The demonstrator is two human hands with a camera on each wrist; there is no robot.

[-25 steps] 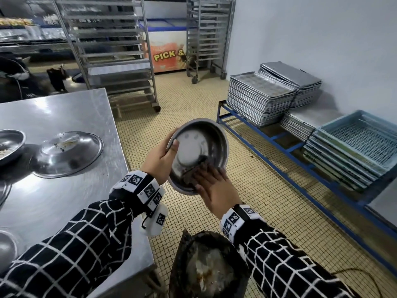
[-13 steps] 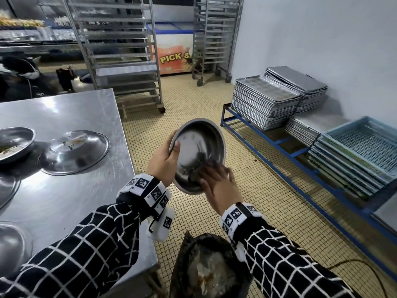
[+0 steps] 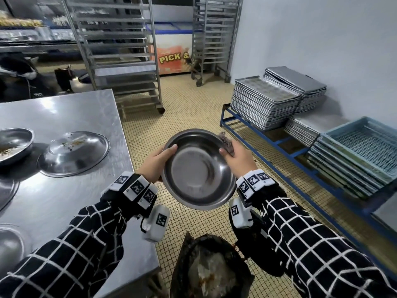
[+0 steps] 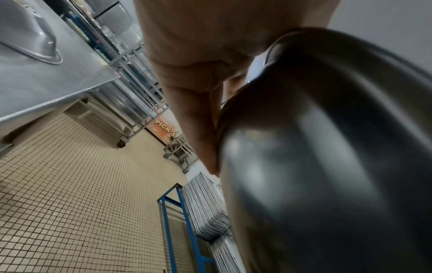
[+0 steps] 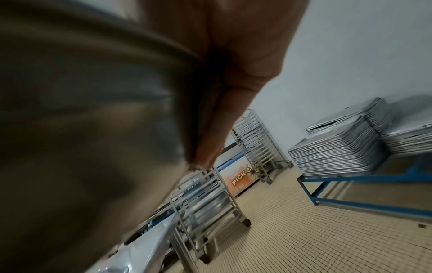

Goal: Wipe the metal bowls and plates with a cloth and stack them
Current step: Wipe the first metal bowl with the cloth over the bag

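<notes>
A metal bowl (image 3: pixel 198 168) is held in the air over the tiled floor, just off the corner of the steel table (image 3: pixel 64 108) and above a dark bin bag (image 3: pixel 211 269). It is tilted so that its inside is turned up toward the head camera. The bowl is judged to be light, rigid and thin-walled, with a smooth, shiny surface that would be slippery, more so if greasy. The rolled rim is the natural place for a hold, with a thumb hooked over the edge and fingers spread beneath.

The left hand (image 3: pixel 158 163) is clamped on the bowl's left rim: the thumb is laid over the edge onto the inner wall, and in the left wrist view the fingers (image 4: pixel 198 129) are pressed along the underside. The right hand (image 3: pixel 238 161) is closed on the opposite rim, where a dark cloth (image 3: pixel 226 141) is bunched under the fingers and pressed against the edge. In the right wrist view the fingers (image 5: pixel 215 129) are seen lying together against the outer wall, though that picture is blurred.

The rim appears to be the part being wiped. On the table, well apart from the held bowl, an upturned plate (image 3: pixel 74 153) carrying crumbs and another bowl (image 3: pixel 15 145) with food scraps are left to be cleaned
</notes>
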